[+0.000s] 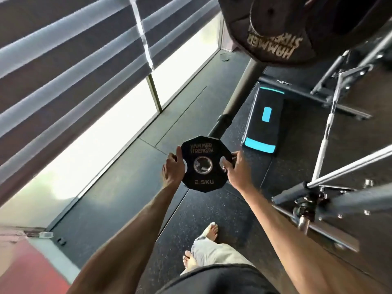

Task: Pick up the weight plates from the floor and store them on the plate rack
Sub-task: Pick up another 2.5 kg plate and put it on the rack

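- Overhead, a large Hammer Strength plate point(282, 35) hangs top right, a dark post point(241, 88) slanting below it.
- A black, blue-striped step platform point(263, 122) lies on the floor point(127, 187).
- The 2.5KG plate point(201, 164) is up off the floor, face to camera, at the post's near end.
- The left hand point(172, 169) grips its left edge, the right hand point(234, 168) its right, fingers curled round.

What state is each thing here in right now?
2.5 kg plate: off the floor, held between both hands.
left hand: grips the plate's left edge.
right hand: grips the plate's right edge.
large Hammer Strength plate: up off the floor.
step platform: lying flat on the floor.
window blind: lowered partway.
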